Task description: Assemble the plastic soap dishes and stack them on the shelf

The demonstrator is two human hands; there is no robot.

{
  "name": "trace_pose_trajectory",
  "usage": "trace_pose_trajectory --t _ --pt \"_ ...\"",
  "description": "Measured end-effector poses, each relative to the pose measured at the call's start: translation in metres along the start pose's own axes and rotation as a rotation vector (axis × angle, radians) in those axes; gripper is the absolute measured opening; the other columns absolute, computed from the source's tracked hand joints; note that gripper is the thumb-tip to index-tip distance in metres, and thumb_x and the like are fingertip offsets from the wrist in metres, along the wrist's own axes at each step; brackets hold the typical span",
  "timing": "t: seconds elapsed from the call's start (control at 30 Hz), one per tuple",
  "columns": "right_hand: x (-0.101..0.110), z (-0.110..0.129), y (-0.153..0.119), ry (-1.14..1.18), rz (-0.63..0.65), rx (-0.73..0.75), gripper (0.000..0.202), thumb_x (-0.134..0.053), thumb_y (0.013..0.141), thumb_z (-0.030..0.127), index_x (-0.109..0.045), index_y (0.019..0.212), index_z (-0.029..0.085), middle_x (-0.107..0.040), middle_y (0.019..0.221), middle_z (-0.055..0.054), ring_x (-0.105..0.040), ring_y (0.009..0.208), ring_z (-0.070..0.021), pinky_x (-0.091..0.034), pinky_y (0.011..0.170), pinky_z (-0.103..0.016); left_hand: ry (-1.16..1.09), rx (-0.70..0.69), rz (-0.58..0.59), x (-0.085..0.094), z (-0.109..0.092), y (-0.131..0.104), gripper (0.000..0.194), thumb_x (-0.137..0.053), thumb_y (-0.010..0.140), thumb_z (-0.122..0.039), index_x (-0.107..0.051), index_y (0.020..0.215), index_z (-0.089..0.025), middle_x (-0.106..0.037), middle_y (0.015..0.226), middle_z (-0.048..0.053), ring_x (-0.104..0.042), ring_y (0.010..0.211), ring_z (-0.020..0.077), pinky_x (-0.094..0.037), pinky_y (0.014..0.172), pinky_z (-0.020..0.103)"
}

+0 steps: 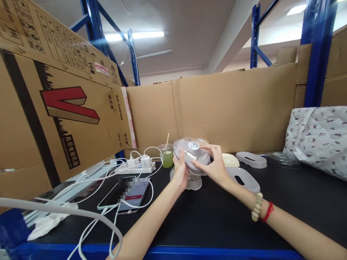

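A clear, oval plastic container (pixel 180 146) with a round sticker is raised above the black table top. Fingers of my left hand (pixel 181 173) close around its near left side, the thumb pointing up along it. On its right, my right hand (pixel 215 164) grips the edge between thumb and fingers, with the index finger by the sticker. A small white oval shows on the container's near face. Directly beneath is a translucent grey plastic piece (pixel 194 183), partly covered by the container and my left hand; whether they touch, I cannot tell.
Right of my hands lie a grey slotted oval cover (pixel 252 182), another slotted cover (pixel 258 163), a cream piece (pixel 231 160) and clear lids (pixel 283 159). Left are a green drink cup (pixel 168 159), power strip (pixel 150 167), phones (pixel 139 196) and loose white cables. Cardboard walls (pixel 233 108) enclose the back.
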State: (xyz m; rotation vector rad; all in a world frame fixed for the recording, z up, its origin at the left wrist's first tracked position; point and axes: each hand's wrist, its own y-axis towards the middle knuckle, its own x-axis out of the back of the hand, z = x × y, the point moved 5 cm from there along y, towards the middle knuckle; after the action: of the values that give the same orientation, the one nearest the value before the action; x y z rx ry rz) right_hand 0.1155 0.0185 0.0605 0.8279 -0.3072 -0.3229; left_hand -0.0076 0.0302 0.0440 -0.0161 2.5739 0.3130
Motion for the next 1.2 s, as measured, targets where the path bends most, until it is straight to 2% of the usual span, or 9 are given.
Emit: trace_pose_trajectory --t 0.13,0.23,0.33,0.43,0.5,0.73,0.9,1.03,1.2 --pt "0.005 -0.005 -0.009 -0.023 0.036 -0.032 0.064 -0.076 0.042 0.056 -0.057 0.090 0.018 -0.046 0.105 -0.006 -0.050 0.104 -0.0154 -0.047 0.093 -0.033 -0.041 0.008 -0.071 0.003 -0.002 0.000 0.031 -0.063 0.075 -0.040 -0.052 0.099 -0.023 -0.064 0.110 0.004 -0.059 0.106 0.0192 -0.047 0.084 0.026" --pt "0.008 -0.012 -0.011 0.100 0.047 -0.188 0.066 -0.063 0.054 0.066 -0.053 0.098 0.019 -0.049 0.111 -0.007 -0.051 0.105 -0.0146 -0.049 0.088 -0.029 -0.007 -0.027 -0.056 0.003 -0.001 -0.002 0.030 -0.065 0.071 -0.034 -0.052 0.096 -0.023 -0.064 0.104 0.002 -0.059 0.102 0.0184 -0.047 0.083 0.026" --pt "0.006 -0.015 -0.009 0.246 0.126 -0.378 0.077 -0.055 0.058 0.071 -0.047 0.114 0.019 -0.054 0.116 -0.008 -0.055 0.105 -0.0140 -0.050 0.085 -0.026 0.066 -0.090 0.060 -0.001 0.000 -0.006 0.035 -0.068 0.064 -0.032 -0.054 0.095 -0.022 -0.063 0.102 0.003 -0.058 0.102 0.0203 -0.046 0.084 0.028" --pt "0.002 -0.016 -0.010 0.323 0.256 -0.490 0.081 -0.057 0.055 0.071 -0.051 0.115 0.017 -0.058 0.114 -0.008 -0.058 0.104 -0.0156 -0.050 0.085 -0.025 0.140 -0.158 0.187 -0.007 0.000 -0.011 0.040 -0.071 0.060 -0.031 -0.055 0.096 -0.021 -0.063 0.100 0.003 -0.058 0.101 0.0203 -0.045 0.085 0.027" --pt "0.002 -0.016 -0.012 0.352 0.280 -0.506 0.081 -0.061 0.053 0.068 -0.053 0.114 0.016 -0.059 0.113 -0.008 -0.058 0.103 -0.0164 -0.050 0.086 -0.025 0.191 -0.197 0.203 -0.009 -0.001 -0.014 0.040 -0.072 0.060 -0.030 -0.056 0.096 -0.022 -0.063 0.098 0.002 -0.058 0.099 0.0195 -0.044 0.085 0.026" --pt "0.005 -0.014 -0.013 0.338 0.226 -0.461 0.078 -0.069 0.049 0.060 -0.054 0.112 0.017 -0.060 0.115 -0.007 -0.058 0.105 -0.0155 -0.049 0.090 -0.026 0.227 -0.222 0.174 -0.009 -0.001 -0.016 0.031 -0.070 0.065 -0.034 -0.058 0.090 -0.022 -0.063 0.092 0.001 -0.058 0.093 0.0180 -0.044 0.081 0.025" --pt "0.005 -0.016 -0.013 0.410 0.302 -0.498 0.071 -0.059 0.061 0.064 -0.054 0.114 0.019 -0.059 0.117 -0.005 -0.058 0.104 -0.0144 -0.048 0.093 -0.026 0.206 -0.239 0.197 -0.010 -0.003 -0.014 0.029 -0.069 0.065 -0.036 -0.059 0.087 -0.020 -0.063 0.087 0.000 -0.058 0.088 0.0167 -0.044 0.080 0.025" --pt "0.003 -0.017 -0.015 0.416 0.391 -0.574 0.069 -0.057 0.064 0.064 -0.057 0.111 0.015 -0.062 0.110 -0.007 -0.061 0.097 -0.0146 -0.049 0.090 -0.027 0.170 -0.214 0.174 -0.006 0.000 -0.008 0.029 -0.069 0.063 -0.040 -0.058 0.080 -0.019 -0.060 0.080 -0.001 -0.057 0.082 0.0155 -0.044 0.077 0.025" --pt "0.004 -0.014 -0.013 0.420 0.361 -0.584 0.069 -0.065 0.058 0.062 -0.059 0.105 0.012 -0.064 0.102 -0.008 -0.061 0.086 -0.0119 -0.050 0.082 -0.024 0.158 -0.119 0.138 0.000 0.007 -0.001 0.039 -0.073 0.058 -0.045 -0.060 0.082 -0.018 -0.061 0.082 0.001 -0.057 0.084 0.0164 -0.044 0.077 0.026"
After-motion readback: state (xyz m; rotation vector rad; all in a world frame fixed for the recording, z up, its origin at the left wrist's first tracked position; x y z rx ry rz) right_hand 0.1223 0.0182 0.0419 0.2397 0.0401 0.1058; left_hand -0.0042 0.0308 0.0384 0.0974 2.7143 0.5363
